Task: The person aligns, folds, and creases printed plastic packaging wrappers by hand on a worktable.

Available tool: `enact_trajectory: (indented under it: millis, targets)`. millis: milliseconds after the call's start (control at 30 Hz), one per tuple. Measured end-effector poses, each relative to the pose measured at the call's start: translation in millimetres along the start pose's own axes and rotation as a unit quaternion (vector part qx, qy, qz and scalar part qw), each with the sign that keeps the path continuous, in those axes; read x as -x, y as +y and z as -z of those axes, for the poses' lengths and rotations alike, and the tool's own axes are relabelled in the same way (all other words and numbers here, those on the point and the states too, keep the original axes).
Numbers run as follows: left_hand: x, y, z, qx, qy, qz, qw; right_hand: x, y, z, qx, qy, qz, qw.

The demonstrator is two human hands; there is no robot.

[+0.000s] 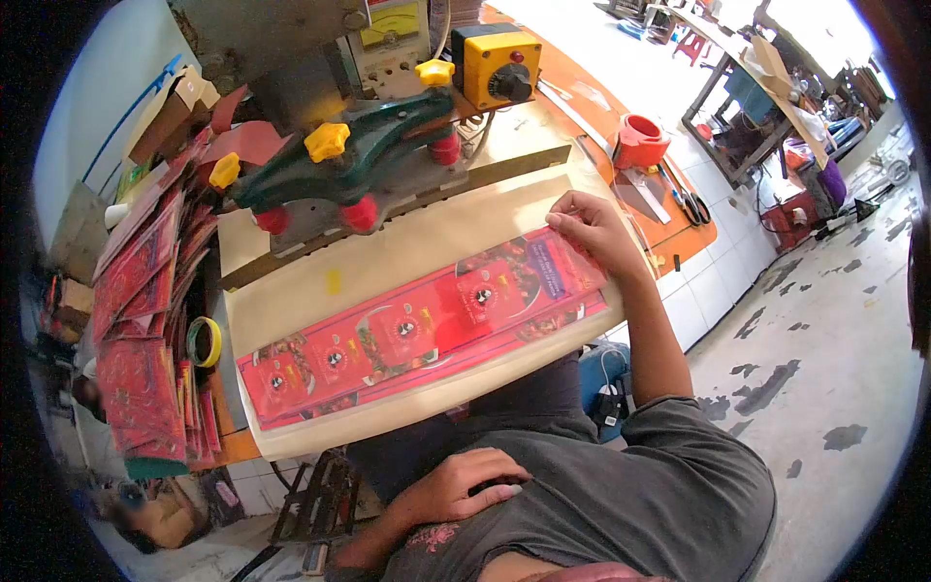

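A long red printed sheet (451, 320), with food pictures and round logos, lies slantwise on the cream padded work surface (369, 272). More red printed film shows under its lower edge. My right hand (593, 231) is at the sheet's upper right corner, thumb and bent index finger pinched together at its edge. Resting on the dark shirt below the table, my left hand (467, 487) holds nothing, with its fingers loosely extended and its thumb apart. Beyond the sheet stands a machine with a dark green clamp bar (388, 145) and yellow knobs (327, 142).
Stacked red printed packs (141, 388) and a yellow tape roll (204, 341) lie at the left. A yellow-black control box (497, 68) stands behind. At the right are a red tape dispenser (640, 142) and scissors (690, 202) on the orange tabletop (693, 233).
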State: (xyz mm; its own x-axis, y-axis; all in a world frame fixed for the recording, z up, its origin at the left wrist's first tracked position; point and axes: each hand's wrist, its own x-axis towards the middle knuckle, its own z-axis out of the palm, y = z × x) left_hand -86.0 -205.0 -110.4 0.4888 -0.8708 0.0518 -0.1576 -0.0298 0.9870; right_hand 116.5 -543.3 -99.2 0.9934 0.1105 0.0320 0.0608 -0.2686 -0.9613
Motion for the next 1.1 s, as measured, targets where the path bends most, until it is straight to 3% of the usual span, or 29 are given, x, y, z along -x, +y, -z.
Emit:
enact_trajectory:
  millis: [133,200,233,300,367,433,567,633,667,733,767,833,867,967,1000,1033,1100]
  targets:
    - [2,4,-5,-0.033,0.063,-0.028,0.997,-1,7,-1,0.006,-0.002,0.032,0.999]
    - [13,8,3,0.02,-0.011,0.069,0.997,-3,7,-1,0.005,-0.003,0.036,0.999]
    - [17,12,9,0.019,-0.011,0.07,0.997,-2,7,-2,0.001,-0.001,0.031,1.0]
    - [23,19,26,0.042,-0.171,0.188,0.966,-1,7,-2,-0.004,0.003,0.026,1.0]
    - [27,3,20,0.018,-0.211,0.205,0.956,-1,5,-1,0.03,0.003,0.053,0.998]
    - [14,3,1,0.004,0.023,-0.057,0.998,-4,9,0,0.032,0.003,0.06,0.998]
    - [5,29,-4,0.069,0.072,-0.008,0.995,-5,14,1,0.027,-0.009,0.064,0.998]
    - [17,32,11,0.086,-0.062,0.119,0.987,-4,12,1,0.028,-0.01,0.064,0.997]
    - [22,34,20,0.086,-0.06,0.119,0.987,-4,12,0,0.025,-0.011,0.065,0.998]
    - [29,37,33,0.13,-0.186,0.229,0.947,-4,13,-1,0.024,-0.008,0.063,0.998]
    - [31,29,30,0.13,-0.185,0.23,0.947,-4,13,-1,0.025,-0.001,0.06,0.998]
    - [27,13,25,0.182,-0.12,0.02,0.976,-3,9,-2,0.016,0.001,0.056,0.998]
    - [15,22,10,0.078,-0.032,-0.036,0.996,-1,8,-2,0.009,0.004,0.05,0.999]
    - [6,27,-5,0.038,-0.01,-0.027,0.999,-1,6,0,0.038,-0.008,0.056,0.998]
    - [15,25,4,0.059,-0.083,0.011,0.995,-2,6,1,0.041,-0.007,0.057,0.998]
    - [21,31,12,0.062,-0.084,0.01,0.995,-2,8,1,0.023,-0.012,0.051,0.998]
    - [34,56,32,0.04,-0.135,-0.045,0.989,-1,9,-1,0.002,-0.019,0.045,0.999]
